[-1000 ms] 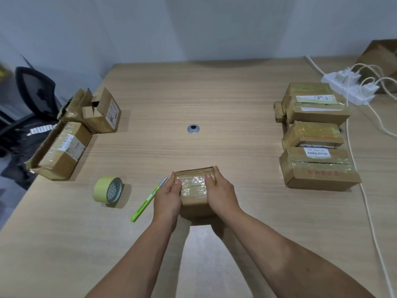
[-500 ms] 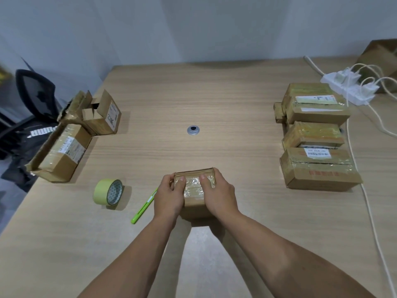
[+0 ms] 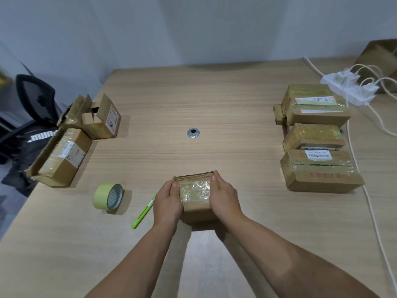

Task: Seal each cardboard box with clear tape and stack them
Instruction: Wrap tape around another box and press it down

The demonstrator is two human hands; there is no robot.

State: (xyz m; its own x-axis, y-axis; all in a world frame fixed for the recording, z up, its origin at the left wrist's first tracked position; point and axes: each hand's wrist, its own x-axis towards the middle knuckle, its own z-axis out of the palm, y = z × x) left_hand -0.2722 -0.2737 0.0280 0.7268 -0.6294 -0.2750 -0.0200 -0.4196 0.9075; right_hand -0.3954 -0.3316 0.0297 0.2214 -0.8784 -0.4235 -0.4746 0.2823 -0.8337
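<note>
Gripping one taped box [image 3: 194, 193] between left hand [image 3: 166, 203] and right hand [image 3: 224, 201] (one tape roll [image 3: 107, 196], one pen [image 3: 141, 214]).

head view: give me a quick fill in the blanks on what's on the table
1. The tape roll lies to the ____ of the left hand.
2. The slim tool between them is ____ in colour.
3. The right hand grips the small box; the taped boxes lie to its ____.
Missing: left, green, right.
</note>
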